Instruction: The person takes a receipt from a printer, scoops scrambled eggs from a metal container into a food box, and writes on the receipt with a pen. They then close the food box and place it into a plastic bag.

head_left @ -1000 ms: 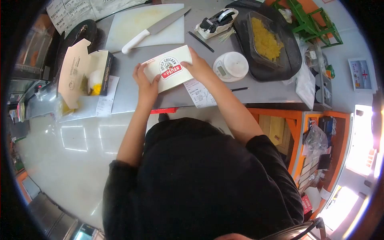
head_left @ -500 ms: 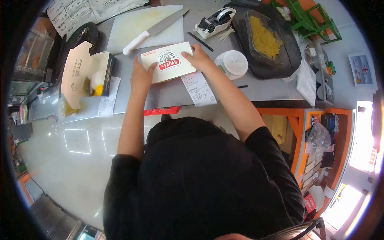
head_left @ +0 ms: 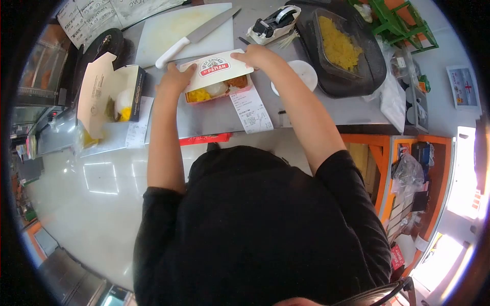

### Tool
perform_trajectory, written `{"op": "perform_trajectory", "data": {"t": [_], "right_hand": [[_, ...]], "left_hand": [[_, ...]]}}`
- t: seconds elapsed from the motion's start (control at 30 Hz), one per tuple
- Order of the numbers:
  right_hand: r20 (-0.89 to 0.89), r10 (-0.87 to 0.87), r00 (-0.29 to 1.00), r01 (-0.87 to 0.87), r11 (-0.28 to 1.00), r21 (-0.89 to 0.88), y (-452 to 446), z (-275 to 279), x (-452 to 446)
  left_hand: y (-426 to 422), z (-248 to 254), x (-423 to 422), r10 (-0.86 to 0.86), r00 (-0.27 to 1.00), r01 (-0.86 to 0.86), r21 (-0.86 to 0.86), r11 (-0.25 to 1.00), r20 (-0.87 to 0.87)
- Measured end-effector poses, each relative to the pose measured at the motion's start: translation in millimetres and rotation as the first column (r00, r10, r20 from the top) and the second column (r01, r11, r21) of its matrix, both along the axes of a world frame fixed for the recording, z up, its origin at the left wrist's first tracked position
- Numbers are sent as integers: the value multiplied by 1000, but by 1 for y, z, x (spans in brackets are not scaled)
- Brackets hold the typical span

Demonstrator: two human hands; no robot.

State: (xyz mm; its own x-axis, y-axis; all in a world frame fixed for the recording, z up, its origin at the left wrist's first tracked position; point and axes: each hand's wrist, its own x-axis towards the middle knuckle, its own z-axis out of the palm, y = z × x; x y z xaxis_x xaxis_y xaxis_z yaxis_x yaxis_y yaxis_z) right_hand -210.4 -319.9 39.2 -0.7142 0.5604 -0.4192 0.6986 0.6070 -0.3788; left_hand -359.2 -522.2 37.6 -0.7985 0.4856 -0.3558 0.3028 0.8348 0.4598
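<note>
A white food box (head_left: 214, 66) with a red "PAMAN" logo lies on the metal counter, its lid partly raised. Yellow food, something white and browned food show along its near side. My left hand (head_left: 176, 79) grips the lid's left end, thumb on top. At the lid's right end, my right hand (head_left: 255, 57) pinches the corner. A printed receipt (head_left: 251, 109) lies at the box's near right edge. Farther left stands an open box (head_left: 137, 94) with white and yellow food inside, beside another receipt (head_left: 139, 125).
Behind the box, a knife (head_left: 196, 36) rests on a white cutting board (head_left: 153, 38). A tape dispenser (head_left: 274, 24), a round white scale (head_left: 301, 76) partly behind my right forearm, and a clear tub of yellow food (head_left: 339, 43) on a black tray are to the right.
The box's lid has lifted at the near side, so the food inside now shows. Both hands have moved slightly away from my body with the lid.
</note>
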Motion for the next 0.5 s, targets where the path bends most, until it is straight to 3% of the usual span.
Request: {"op": "perform_trajectory", "data": {"t": [0.13, 0.2, 0.3, 0.37, 0.4, 0.43, 0.47, 0.5], "right_hand": [[-32, 42, 999, -41, 999, 36, -1, -7, -2], [-26, 52, 998, -50, 996, 68, -7, -7, -1], [-122, -4, 992, 10, 999, 47, -24, -14, 7], [-317, -149, 937, 156, 988, -4, -37, -29, 16], [-317, -150, 936, 158, 987, -2, -39, -41, 21], [-508, -86, 857, 129, 990, 50, -41, -52, 28], [-675, -8, 738, 108, 988, 107, -40, -62, 34], [-675, -8, 738, 107, 989, 106, -39, -53, 41]], "left_hand": [[-1, 2, 2, -22, 999, 23, 40, 999, -39], [-2, 5, 8, -89, 984, 107, 113, 988, -155], [-6, 10, 23, -127, 981, 151, 166, 974, -145], [-11, -13, 32, -121, 971, 173, 259, 950, -207], [-12, -27, 36, -103, 957, 198, 352, 915, -272], [-15, -37, 33, -103, 957, 199, 354, 914, -272], [-21, -47, 28, -141, 883, 331, 381, 863, -447], [-25, -52, 25, -161, 778, 460, 377, 804, -607]]}}
